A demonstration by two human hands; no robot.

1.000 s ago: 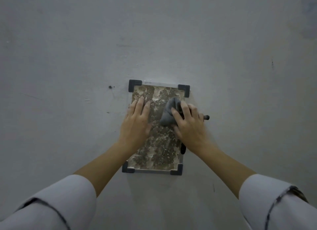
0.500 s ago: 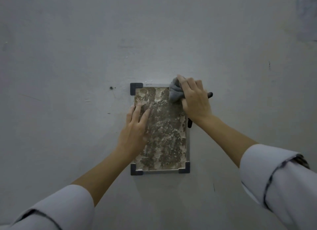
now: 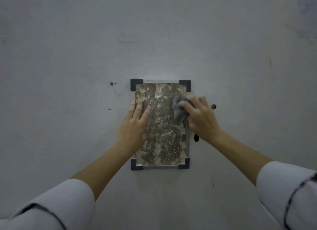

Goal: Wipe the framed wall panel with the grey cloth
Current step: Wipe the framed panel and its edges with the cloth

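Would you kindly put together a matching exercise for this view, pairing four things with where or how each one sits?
Things:
1. left hand
2. grey cloth
3. corner brackets
4. small dark hole

Places or states:
A. black, on the four corners of the framed wall panel
B. in the wall, left of the panel's top
C. flat, fingers straight, on the panel's left side
D. bunched under the right hand, on the panel's upper right

Pairs: 1-C; 2-D; 3-A; 4-B.
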